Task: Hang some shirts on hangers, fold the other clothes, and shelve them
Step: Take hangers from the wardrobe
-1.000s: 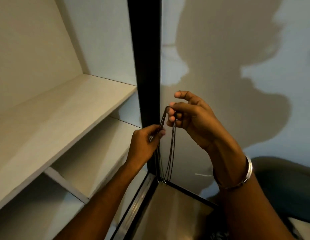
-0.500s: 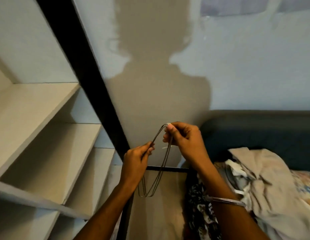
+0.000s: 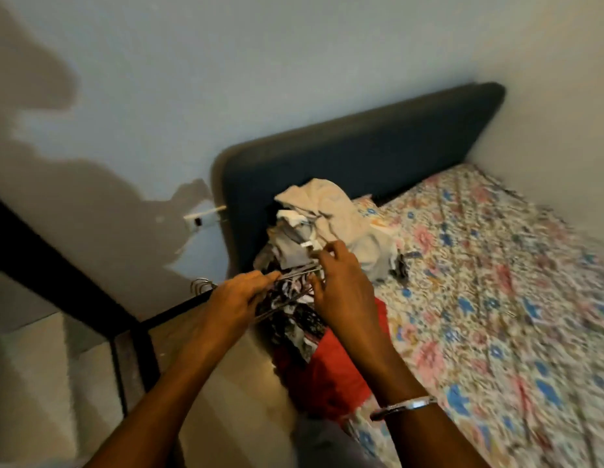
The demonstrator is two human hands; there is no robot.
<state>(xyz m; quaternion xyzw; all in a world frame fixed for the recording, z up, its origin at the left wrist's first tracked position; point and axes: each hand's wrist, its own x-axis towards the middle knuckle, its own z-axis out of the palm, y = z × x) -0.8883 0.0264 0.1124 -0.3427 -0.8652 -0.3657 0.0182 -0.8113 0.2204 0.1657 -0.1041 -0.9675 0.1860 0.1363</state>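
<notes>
Mid-frame, left hand [image 3: 234, 298] grips a bundle of wire hangers [image 3: 280, 288]; right hand [image 3: 341, 285], fingers loosely spread, touches their far end above the clothes pile [image 3: 314, 238] on the bed [image 3: 496, 282]. Step: separating one hanger. Next probably needs picking a shirt.

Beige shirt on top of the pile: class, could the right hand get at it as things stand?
Probably yes. The right hand hovers just below the beige shirt, with nothing lying over it; only the wire hangers at its fingertips might hamper a grab.
</notes>
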